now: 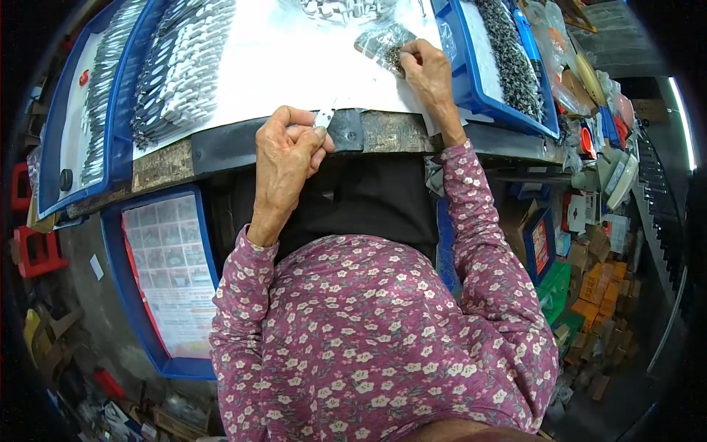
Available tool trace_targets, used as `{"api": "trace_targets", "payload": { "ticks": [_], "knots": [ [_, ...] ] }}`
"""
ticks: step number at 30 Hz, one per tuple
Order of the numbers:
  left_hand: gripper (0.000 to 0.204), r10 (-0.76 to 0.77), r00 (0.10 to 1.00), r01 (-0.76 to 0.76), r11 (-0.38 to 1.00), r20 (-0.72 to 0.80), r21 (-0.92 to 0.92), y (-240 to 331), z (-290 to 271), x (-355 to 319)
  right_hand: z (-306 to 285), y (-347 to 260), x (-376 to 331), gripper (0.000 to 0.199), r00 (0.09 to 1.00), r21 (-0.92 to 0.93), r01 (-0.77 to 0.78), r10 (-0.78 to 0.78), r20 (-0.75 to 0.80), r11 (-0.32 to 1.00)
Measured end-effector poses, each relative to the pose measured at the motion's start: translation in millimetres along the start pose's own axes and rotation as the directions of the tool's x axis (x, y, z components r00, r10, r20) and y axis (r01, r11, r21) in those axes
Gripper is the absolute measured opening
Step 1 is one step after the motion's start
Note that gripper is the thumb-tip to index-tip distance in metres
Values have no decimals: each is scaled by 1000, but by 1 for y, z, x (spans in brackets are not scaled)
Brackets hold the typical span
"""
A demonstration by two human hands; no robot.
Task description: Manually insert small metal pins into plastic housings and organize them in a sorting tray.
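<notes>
My left hand (283,147) is closed in a pinch near the front edge of the work table (394,132). Between its thumb and fingers is a small, flat, silver-white metal piece (324,118) with dark holes in it. Farther out and to the right, my right hand (431,77) is closed, its fingertips at a clear plastic bag (378,43) of tiny brownish parts (395,57). Whatever those fingertips pinch is hidden or too small to name. White sheeting (294,66) covers the tabletop under both hands.
Rows of white and dark metal pieces (195,70) lie at left, beside a blue tray (110,140) of slim metal parts. More pieces (346,9) lie at the far edge. A blue tray (479,99) at right holds small dark parts (508,59). Another blue tray (110,243) stands below the table.
</notes>
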State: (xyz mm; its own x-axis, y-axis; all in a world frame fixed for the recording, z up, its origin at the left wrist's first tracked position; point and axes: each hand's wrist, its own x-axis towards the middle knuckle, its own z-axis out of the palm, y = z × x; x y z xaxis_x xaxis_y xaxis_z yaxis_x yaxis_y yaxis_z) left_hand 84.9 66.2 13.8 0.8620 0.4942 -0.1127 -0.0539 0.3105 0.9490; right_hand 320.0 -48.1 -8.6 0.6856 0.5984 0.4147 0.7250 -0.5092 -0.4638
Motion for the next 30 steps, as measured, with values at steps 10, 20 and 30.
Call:
{"api": "trace_targets", "payload": {
  "ticks": [10,20,30],
  "knots": [
    [6,1,1000,-1,1000,-12,7,-2,2,2,-10,-27,-10,11,999,530,-34,14,41,848],
    [8,7,999,-6,999,-42,37,-3,4,1,-12,-103,-54,9,940,665,-74,-172,295,743],
    [7,34,997,-29,997,-71,68,-6,2,0,-4,-102,-62,8,933,606,-18,-205,297,795]
  ]
}}
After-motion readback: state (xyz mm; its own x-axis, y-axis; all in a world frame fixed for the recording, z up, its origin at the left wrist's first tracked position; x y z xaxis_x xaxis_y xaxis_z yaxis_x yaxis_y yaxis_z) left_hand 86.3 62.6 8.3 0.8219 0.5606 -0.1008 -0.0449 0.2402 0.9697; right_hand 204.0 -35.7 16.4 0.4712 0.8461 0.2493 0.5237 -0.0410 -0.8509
